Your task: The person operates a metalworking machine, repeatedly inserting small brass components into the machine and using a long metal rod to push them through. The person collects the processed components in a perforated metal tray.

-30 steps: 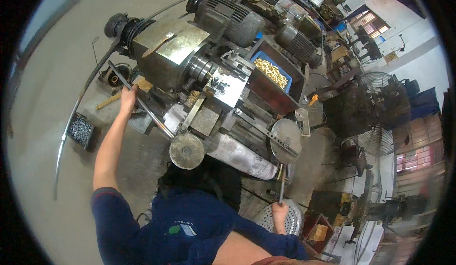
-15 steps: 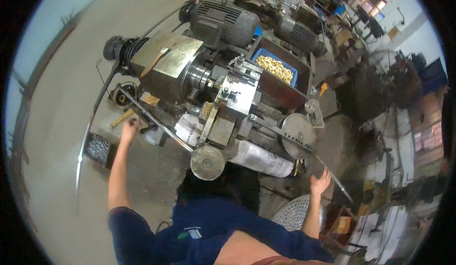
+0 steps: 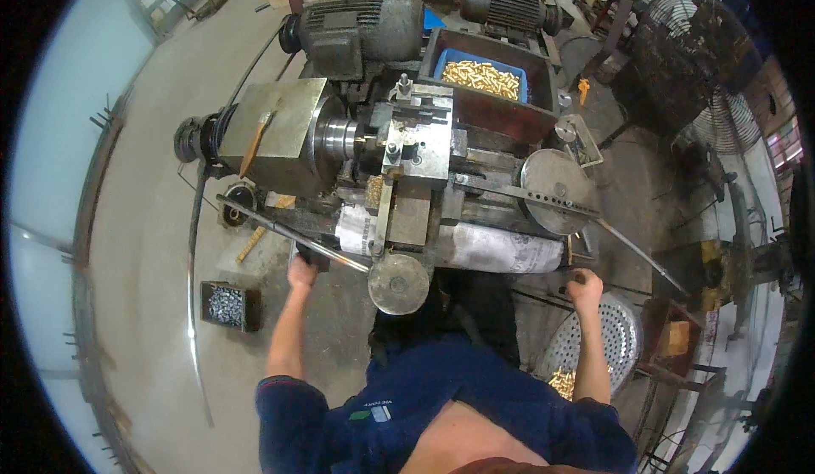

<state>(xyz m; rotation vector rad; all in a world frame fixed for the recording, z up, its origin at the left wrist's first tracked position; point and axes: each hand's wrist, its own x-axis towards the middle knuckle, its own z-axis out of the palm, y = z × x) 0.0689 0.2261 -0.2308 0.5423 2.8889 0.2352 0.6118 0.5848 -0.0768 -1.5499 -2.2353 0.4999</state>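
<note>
1. Head view looks down on a lathe (image 3: 373, 151); a long steel lever (image 3: 289, 234) runs slantwise across its front, left of the round handwheel (image 3: 398, 283).
2. Risk, as I judge it: the sleeves sit close to the spindle, so leaning in could snag cloth.
3. Left hand (image 3: 301, 272) is curled closed around the lever.
4. Right hand (image 3: 586, 287) is closed on a small handle (image 3: 570, 262) beside the perforated pan (image 3: 607, 338).
</note>
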